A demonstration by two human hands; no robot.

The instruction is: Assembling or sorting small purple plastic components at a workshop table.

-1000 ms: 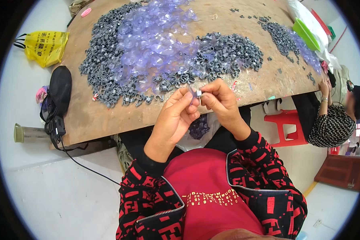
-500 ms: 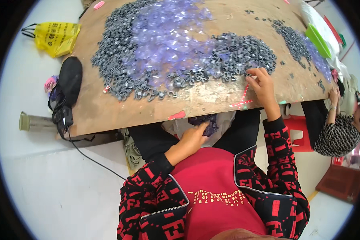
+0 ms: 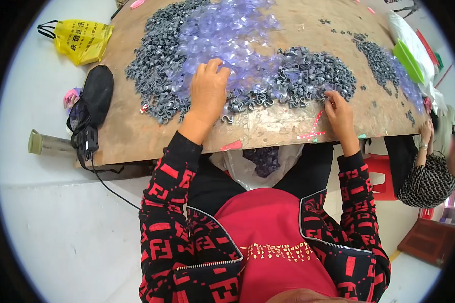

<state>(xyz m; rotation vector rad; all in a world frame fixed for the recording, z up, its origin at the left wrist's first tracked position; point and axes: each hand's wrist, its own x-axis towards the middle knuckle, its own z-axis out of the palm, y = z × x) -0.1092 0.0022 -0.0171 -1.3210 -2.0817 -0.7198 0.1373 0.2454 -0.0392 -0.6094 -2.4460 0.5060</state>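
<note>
My left hand [image 3: 208, 91] reaches over a heap of clear purple plastic pieces [image 3: 222, 30]. Its fingers curl down among them, and whatever the tips grip is hidden. At the near edge of a pile of small grey curved clips [image 3: 313, 70], my right hand [image 3: 340, 115] pinches thumb and forefinger together on what looks like one grey clip. Below the table edge, a clear plastic bag [image 3: 237, 169] with dark purple pieces [image 3: 264, 160] lies open between my legs.
More grey clips [image 3: 159, 65] cover the left of the wooden table [image 3: 187, 141]. On its right are further clips, a green tray [image 3: 408, 60] and a white bag [image 3: 404, 30]. A yellow bag [image 3: 83, 40], black pouch [image 3: 97, 96] and bottle [image 3: 50, 144] sit left. Someone [image 3: 427, 177] works at right.
My left hand has left the bag under the table edge and moved up onto the purple heap. My right hand stays by the grey clips, its fingers still pinched. The view has shifted slightly.
</note>
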